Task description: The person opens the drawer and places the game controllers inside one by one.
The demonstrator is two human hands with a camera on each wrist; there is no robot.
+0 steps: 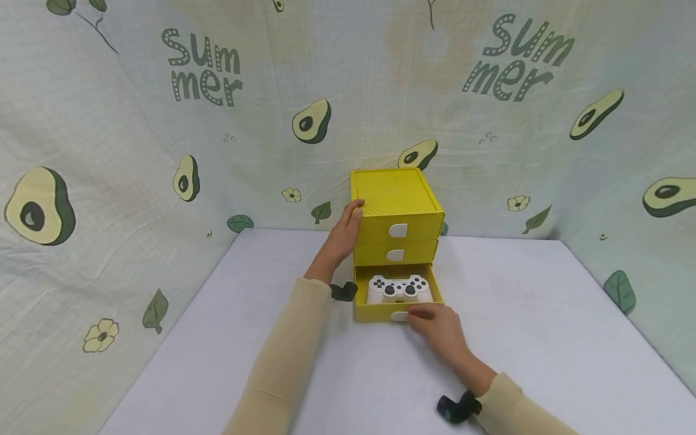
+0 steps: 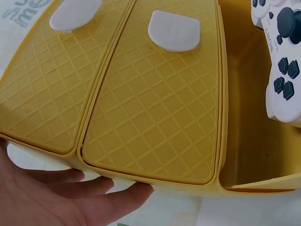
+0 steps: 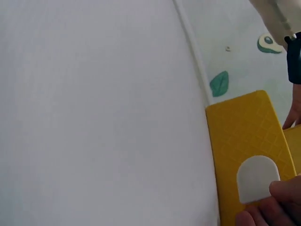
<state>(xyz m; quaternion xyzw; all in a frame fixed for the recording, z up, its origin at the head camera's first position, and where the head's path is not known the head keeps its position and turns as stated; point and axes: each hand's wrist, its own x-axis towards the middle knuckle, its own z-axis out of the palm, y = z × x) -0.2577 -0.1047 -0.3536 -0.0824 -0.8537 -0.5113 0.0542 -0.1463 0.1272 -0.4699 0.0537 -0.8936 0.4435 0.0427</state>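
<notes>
A small yellow chest of drawers (image 1: 397,193) stands on the table, three drawers high, each front bearing a white pull tab. Its bottom drawer (image 1: 372,313) is pulled out, and inside lies a white game controller (image 1: 399,285) with dark sticks and buttons. My left hand (image 1: 341,240) rests along the chest's left side, fingers extended against it in the left wrist view. At the bottom drawer's front, my right hand (image 1: 439,329) pinches the edge of the white pull tab (image 3: 257,179) between thumb and curled fingers. The upper two drawers (image 2: 155,108) are closed.
A white tabletop (image 1: 522,314) spreads to both sides and in front of the chest. Close behind it hangs a pale cloth (image 1: 359,72) printed with avocados, leaves and lettering, which also lines both sides. A dark wrist camera (image 1: 459,408) sits at my right wrist.
</notes>
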